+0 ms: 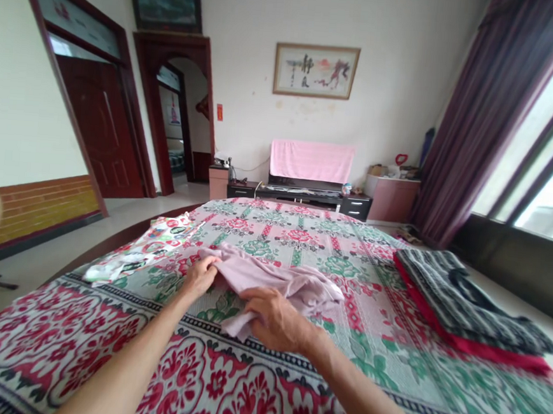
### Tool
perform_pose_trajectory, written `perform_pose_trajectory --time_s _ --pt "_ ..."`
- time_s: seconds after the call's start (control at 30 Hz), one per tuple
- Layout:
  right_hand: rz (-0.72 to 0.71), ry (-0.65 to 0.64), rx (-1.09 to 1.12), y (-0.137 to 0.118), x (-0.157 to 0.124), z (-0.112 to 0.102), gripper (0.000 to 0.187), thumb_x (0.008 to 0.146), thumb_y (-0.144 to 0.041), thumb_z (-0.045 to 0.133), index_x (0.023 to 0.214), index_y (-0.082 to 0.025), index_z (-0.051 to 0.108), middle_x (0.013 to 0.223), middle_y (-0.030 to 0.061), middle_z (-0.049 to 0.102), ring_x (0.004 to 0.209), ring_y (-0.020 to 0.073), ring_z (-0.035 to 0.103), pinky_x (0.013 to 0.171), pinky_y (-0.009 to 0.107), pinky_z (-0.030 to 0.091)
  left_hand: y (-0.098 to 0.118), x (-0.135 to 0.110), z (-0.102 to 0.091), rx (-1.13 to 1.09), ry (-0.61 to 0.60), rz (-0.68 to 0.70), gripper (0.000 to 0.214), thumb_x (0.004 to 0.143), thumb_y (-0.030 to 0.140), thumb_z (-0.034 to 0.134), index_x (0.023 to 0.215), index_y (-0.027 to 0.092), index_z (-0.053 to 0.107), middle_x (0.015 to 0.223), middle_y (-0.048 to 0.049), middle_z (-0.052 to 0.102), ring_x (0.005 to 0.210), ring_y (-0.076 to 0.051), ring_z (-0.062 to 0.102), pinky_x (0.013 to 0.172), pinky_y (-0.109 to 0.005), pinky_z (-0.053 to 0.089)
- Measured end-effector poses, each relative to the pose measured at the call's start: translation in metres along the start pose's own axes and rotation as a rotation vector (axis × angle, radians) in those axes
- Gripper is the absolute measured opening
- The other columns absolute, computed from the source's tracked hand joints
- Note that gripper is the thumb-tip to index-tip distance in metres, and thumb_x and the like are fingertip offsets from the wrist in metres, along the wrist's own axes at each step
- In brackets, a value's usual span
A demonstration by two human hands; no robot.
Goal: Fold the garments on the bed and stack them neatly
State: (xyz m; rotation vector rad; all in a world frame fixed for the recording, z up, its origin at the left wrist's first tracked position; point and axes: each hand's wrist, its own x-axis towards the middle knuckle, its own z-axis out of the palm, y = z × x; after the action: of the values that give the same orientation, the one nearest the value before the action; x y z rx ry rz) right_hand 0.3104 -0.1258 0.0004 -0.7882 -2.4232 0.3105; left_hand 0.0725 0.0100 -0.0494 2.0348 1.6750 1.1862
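On the bed (pixel 302 247), the left hand (pixel 199 277) pinches the pink shirt (pixel 275 280) in its grip at nine o'clock; the right hand (pixel 275 318) presses flat, fingers released, at six o'clock.

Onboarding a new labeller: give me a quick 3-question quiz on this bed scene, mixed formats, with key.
1. True or false: the left hand grips an edge of the pale pink garment.
2. Multiple choice: where does the striped folded blanket lie? A) under the garment B) at the bed's right edge C) on the floor by the doors
3. Fill in: the right hand presses flat on the garment's near ____.

Key: 1 true; 2 B; 3 corner. The patterned bedspread covers the whole bed, and a printed cloth lies left of the garment.
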Motion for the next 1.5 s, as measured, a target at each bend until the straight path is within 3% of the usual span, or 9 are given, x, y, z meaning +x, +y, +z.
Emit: perform_pose_trajectory --time_s 0.17,0.3,0.5,0.63,0.8,0.93,1.1,1.37,1.5 --pt "0.154 -0.143 0.114 -0.018 0.002 -0.025 0.021 0.071 -0.007 0.048 0.079 -0.015 0.066 0.065 -0.0023 0.062 0.054 0.0079 0.05 0.053 0.019 0.04 -0.004 0.008 -0.029 -0.352 0.298 -0.265 0.033 0.07 0.029 0.049 0.095 0.018 0.069 0.084 -0.0021 0.069 0.076 -0.018 0.061 0.069 -0.026 0.048" --pt "0.27 -0.368 0.251 -0.019 0.0 -0.045 0.019 0.075 -0.02 0.057 0.09 -0.018 0.069 0.077 -0.0019 0.068 0.063 0.0079 0.056 0.055 0.017 0.041 -0.009 0.004 -0.032 -0.486 0.309 -0.35 0.039 0.067 0.031 0.05 0.099 0.017 0.067 0.069 0.0009 0.062 0.057 -0.014 0.053 0.055 -0.023 0.044" --pt "0.527 0.048 -0.153 0.019 -0.019 -0.076 0.015 0.073 -0.018 0.056 0.078 -0.018 0.07 0.073 0.002 0.068 0.063 0.0108 0.057 0.058 0.022 0.041 -0.02 0.0 -0.026 -0.313 0.246 -0.288 0.042 0.072 0.036 0.049 0.104 0.017 0.068 0.072 -0.0008 0.065 0.061 -0.015 0.057 0.058 -0.024 0.047" --pt "0.625 -0.023 -0.311 0.039 -0.03 -0.073 0.013 0.073 -0.03 0.062 0.072 -0.019 0.067 0.071 0.0027 0.066 0.061 0.0123 0.054 0.056 0.023 0.036 -0.02 0.0 -0.027 -0.252 0.259 -0.269 0.04 0.074 0.037 0.048 0.101 0.017 0.069 0.082 -0.0033 0.069 0.073 -0.018 0.061 0.065 -0.025 0.05" --pt "0.656 0.054 -0.432 0.043 -0.024 -0.047 0.04 0.071 -0.036 0.066 0.106 -0.017 0.064 0.103 0.0114 0.065 0.09 0.0226 0.059 0.075 0.03 0.041 -0.02 0.0 -0.027 -0.221 0.249 -0.262 0.04 0.074 0.037 0.047 0.101 0.017 0.069 0.085 -0.0039 0.07 0.078 -0.02 0.062 0.07 -0.027 0.051" --pt "0.612 0.099 -0.35 0.045 -0.019 -0.043 0.023 0.076 -0.022 0.054 0.095 -0.019 0.068 0.093 0.0076 0.069 0.086 0.0206 0.062 0.077 0.029 0.042 -0.021 0.0 -0.028 -0.186 0.252 -0.241 0.04 0.075 0.037 0.047 0.101 0.017 0.069 0.087 -0.004 0.07 0.08 -0.02 0.062 0.07 -0.027 0.05" --pt "0.702 0.491 -0.147 0.056 -0.024 -0.072 0.029 0.081 -0.029 0.047 0.098 -0.021 0.069 0.08 0.0016 0.069 0.071 0.0157 0.062 0.066 0.025 0.045 -0.008 0.001 -0.034 -0.147 0.237 -0.186 0.041 0.075 0.038 0.047 0.101 0.018 0.07 0.08 -0.0017 0.069 0.074 -0.018 0.061 0.066 -0.025 0.048" --pt "0.672 0.954 0.149 0.074 -0.044 -0.116 0.039 0.075 -0.04 0.054 0.101 -0.016 0.07 0.082 0.0036 0.07 0.074 0.0165 0.061 0.064 0.025 0.048 0.049 -0.004 -0.045 -0.319 -0.085 0.051 0.037 0.074 0.041 0.052 0.093 0.017 0.072 0.082 -0.0018 0.071 0.075 -0.018 0.062 0.067 -0.023 0.048" --pt "0.648 1.056 0.198 0.074 -0.052 -0.129 0.038 0.072 -0.038 0.055 0.099 -0.016 0.071 0.087 0.0046 0.071 0.079 0.0174 0.061 0.068 0.027 0.048 0.066 -0.006 -0.051 -0.418 -0.231 0.07 0.042 0.074 0.047 0.054 0.094 0.015 0.072 0.085 -0.0037 0.072 0.078 -0.02 0.063 0.067 -0.025 0.049"
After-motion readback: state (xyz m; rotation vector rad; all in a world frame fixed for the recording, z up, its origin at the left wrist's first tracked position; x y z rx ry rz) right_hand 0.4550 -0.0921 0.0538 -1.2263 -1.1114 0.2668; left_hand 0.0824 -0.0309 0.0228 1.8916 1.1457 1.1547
